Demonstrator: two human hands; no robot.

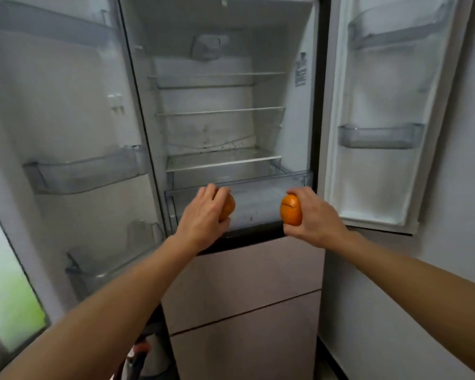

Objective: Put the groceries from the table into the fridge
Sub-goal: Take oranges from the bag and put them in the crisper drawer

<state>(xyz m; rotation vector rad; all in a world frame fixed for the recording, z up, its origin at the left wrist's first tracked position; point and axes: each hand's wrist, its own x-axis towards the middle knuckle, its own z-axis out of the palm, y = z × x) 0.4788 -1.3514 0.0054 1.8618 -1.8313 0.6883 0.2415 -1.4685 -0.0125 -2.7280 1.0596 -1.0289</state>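
Note:
The fridge point(320, 105) stands open in front of me, both doors swung wide. My left hand point(203, 218) grips an orange point(228, 208), mostly covered by my fingers. My right hand point(313, 215) holds a second orange point(291, 209) that shows a split in its peel. Both hands hover just in front of the clear crisper drawer point(239, 185), which is pulled out at the bottom of the fridge compartment. The table is out of view.
Bare glass shelves point(220, 112) sit above the drawer. Door bins line the left door point(85, 171) and the right door point(379, 137). Beige freezer drawers point(244, 283) lie below. A window point(8, 305) is at the lower left, a white wall on the right.

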